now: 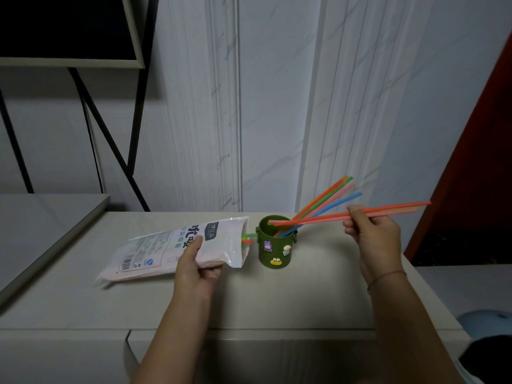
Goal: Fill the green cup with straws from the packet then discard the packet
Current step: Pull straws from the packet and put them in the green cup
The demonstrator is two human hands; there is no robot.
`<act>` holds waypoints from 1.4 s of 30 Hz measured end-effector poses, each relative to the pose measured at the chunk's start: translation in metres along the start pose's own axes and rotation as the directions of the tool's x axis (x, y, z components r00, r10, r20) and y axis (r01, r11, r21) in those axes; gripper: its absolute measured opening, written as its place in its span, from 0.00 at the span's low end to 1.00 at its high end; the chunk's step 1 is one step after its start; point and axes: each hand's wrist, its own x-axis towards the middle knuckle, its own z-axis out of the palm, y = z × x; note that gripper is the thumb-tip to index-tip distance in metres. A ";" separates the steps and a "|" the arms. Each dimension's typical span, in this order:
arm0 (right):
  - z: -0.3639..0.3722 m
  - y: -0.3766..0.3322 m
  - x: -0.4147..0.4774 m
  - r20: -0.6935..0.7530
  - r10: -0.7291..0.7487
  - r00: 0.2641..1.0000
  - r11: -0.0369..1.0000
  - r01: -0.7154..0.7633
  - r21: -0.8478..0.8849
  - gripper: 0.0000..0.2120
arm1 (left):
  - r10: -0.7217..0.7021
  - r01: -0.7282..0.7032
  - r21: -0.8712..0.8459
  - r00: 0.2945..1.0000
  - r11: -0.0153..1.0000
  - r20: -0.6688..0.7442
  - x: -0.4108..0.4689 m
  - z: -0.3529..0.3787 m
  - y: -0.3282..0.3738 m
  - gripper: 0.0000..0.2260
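A dark green cup (274,252) with small cartoon figures stuck on its side stands on the pale counter. Several coloured straws (329,202) lean out of it to the upper right. My right hand (371,234) pinches two orange and pink straws (393,210) held nearly level, their left tips over the cup's mouth. My left hand (198,261) grips the white straw packet (171,248), which lies tilted on the counter with its open end facing the cup. Green, yellow and orange straw tips (248,238) stick out of that end.
The counter (318,295) runs to a front edge below my arms. A grey raised surface (41,217) sits at the left, with a black metal frame (110,139) and a dark screen above it. A red-brown panel (476,162) stands at the right.
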 end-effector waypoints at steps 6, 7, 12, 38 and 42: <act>0.011 0.010 0.003 0.028 -0.043 0.999 0.988 0.047 -0.146 0.05 | -0.009 0.009 0.006 1.000 1.000 -0.001 0.002 0.004 -0.008 0.23; 0.016 0.014 0.003 0.049 -0.047 0.998 0.983 0.055 -0.176 0.05 | -0.015 0.015 0.010 1.000 1.000 0.005 0.002 0.004 -0.010 0.22; 0.040 0.037 0.002 0.176 -0.001 0.984 0.965 0.047 -0.256 0.03 | -0.025 0.024 0.039 0.999 0.999 0.033 0.001 0.006 -0.017 0.20; 0.052 0.028 -0.064 0.615 0.418 0.669 0.894 -0.424 -0.147 0.06 | 0.178 -0.203 0.245 0.977 0.948 0.120 -0.020 0.008 -0.017 0.13; 0.058 0.029 -0.070 0.552 0.370 0.747 0.925 -0.354 -0.140 0.03 | 0.173 -0.195 0.228 0.978 0.954 0.114 -0.023 0.009 -0.019 0.14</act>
